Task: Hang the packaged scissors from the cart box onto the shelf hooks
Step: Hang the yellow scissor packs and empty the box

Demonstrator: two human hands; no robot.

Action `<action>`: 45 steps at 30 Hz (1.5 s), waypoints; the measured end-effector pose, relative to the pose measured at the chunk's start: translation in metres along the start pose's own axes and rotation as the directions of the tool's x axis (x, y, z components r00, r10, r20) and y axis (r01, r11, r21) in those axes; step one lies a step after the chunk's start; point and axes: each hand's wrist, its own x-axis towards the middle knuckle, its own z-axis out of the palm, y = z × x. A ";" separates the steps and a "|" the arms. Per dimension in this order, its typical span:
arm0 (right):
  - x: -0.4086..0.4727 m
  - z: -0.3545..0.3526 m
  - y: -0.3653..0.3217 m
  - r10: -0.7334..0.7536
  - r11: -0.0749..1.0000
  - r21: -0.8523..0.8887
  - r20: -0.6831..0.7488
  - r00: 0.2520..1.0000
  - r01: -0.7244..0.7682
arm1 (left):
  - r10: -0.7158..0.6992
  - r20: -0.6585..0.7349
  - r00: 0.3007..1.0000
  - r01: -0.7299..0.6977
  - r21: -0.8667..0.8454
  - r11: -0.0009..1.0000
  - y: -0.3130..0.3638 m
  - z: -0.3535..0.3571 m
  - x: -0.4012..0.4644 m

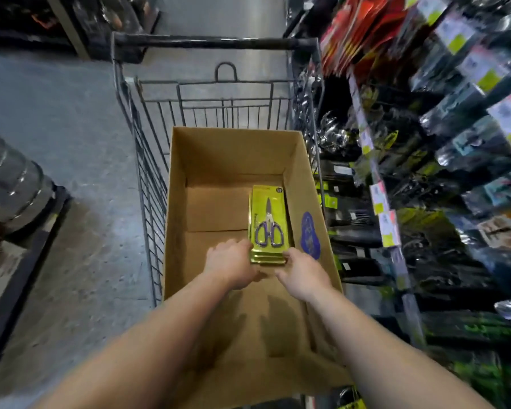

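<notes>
1. shelf hooks (pixel 443 119), crowded with stock, are seen at frame right.
2. the cart box (pixel 210 172) sits centre frame.
3. packaged scissors (pixel 269 225), stacked, lie at the box's right wall.
4. the pick-up step is judged under way: the stack's near end is gripped by left hand (pixel 230 261) and right hand (pixel 301 273), fingers curled; lifting toward the hooks comes next.

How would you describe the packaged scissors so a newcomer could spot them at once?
Find the wire cart in the aisle and the open cardboard box inside it. Against its right wall lies a small stack of packaged scissors, yellow-green cards showing purple-handled scissors, with both hands at the near end.
</notes>
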 end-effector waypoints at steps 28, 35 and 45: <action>0.115 0.048 0.035 0.154 0.980 0.100 0.160 0.975 -0.171 | -0.344 0.255 0.904 0.411 -0.744 0.527 -0.017 0.101 0.178; 0.126 0.048 0.026 0.187 0.937 0.266 0.164 0.969 -0.226 | -0.288 0.467 0.836 0.534 -0.814 0.230 -0.036 0.112 0.125; 0.120 0.070 0.034 0.344 0.694 0.552 0.309 0.887 -0.462 | -0.173 0.578 0.797 0.599 -0.724 0.341 -0.061 0.127 0.106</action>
